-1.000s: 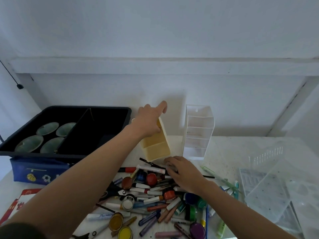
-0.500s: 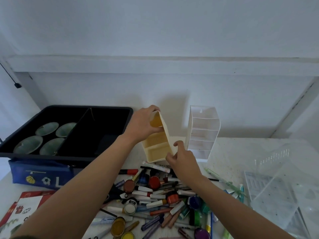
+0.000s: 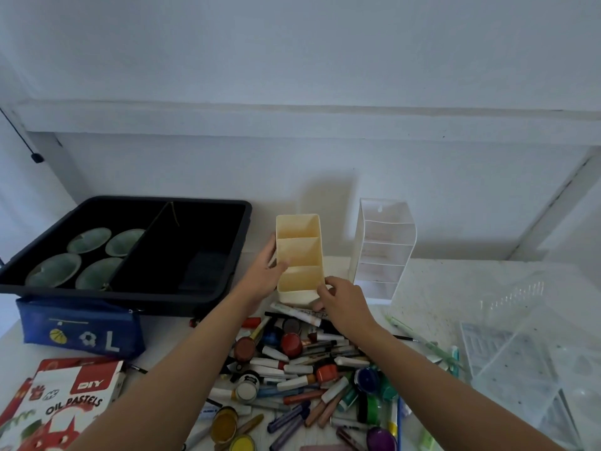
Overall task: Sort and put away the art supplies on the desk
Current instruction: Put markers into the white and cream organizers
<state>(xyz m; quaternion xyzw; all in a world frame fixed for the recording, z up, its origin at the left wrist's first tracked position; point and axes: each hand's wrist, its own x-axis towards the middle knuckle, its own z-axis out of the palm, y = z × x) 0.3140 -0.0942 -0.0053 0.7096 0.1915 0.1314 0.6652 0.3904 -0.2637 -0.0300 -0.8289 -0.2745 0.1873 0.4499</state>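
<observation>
Cream 3-compt organizer (image 3: 297,252) stands at the back-centre of the desk (image 3: 439,288), open top facing cam, all 3 compts visible. L hand (image 3: 263,278) grips its left wall: thumb hooked over the rim near the divider btwn mid & front compts, fingers wrapped round the outside, mostly hidden. R hand (image 3: 341,301) pinches its front-right corner, thumb on the rim, other fingers curled under the corner. Can't tell if the base touches the desk.

Just right of the organizer, not touching: clear tiered organizer (image 3: 383,252), upright. Left of it: black tray (image 3: 247,219) w/ 2 sections, 4 greenish round dishes (image 3: 91,255) in the section farther from the organizer. Front-left of the organizer, against the tray's near edge: blue pencil case (image 3: 81,330); further front-left, an oil pastels box (image 3: 65,395). Directly in front of the organizer, under both forearms: heap of markers, pastel sticks & paint pots (image 3: 292,369). Well right of the organizer: clear plastic boxes (image 3: 527,359).
</observation>
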